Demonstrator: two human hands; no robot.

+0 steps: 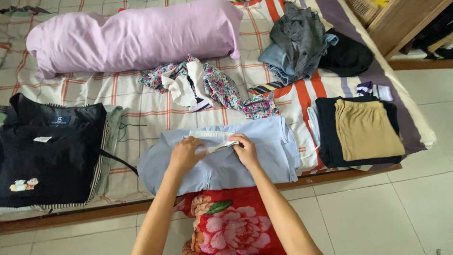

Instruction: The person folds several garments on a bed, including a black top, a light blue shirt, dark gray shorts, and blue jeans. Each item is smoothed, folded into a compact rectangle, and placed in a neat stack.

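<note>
I am looking down at a light blue shirt (264, 156) spread flat at the near edge of the bed (151, 108), just in front of my body. Both of my hands are on it at its upper middle: the left hand (185, 153) and the right hand (245, 150) pinch a pale folded strip (214, 141) of the shirt, which looks like the collar or a turned-over hem, fingers closed on the cloth from either side. I judge the shirt to be light, thin and limp; it will sag and crease wherever it is not supported, so it is best taken by a firmer seam such as that strip, or by two corners at once. It looks smooth, so a loose pinch may slip.

Just left of it lies a black shirt (52, 156) on top of a striped garment, flat and apart from the blue one. Behind it, near the middle of the bed, a flowered cloth (222, 87) lies crumpled with a white piece. Farther back is a long lilac pillow (132, 35). To the right sits a folded stack with a tan piece (365, 130) on dark cloth, and behind that a heap of grey and blue clothes (297, 42). Below my arms is red flowered fabric (231, 222), over the tiled floor (377, 212).
</note>
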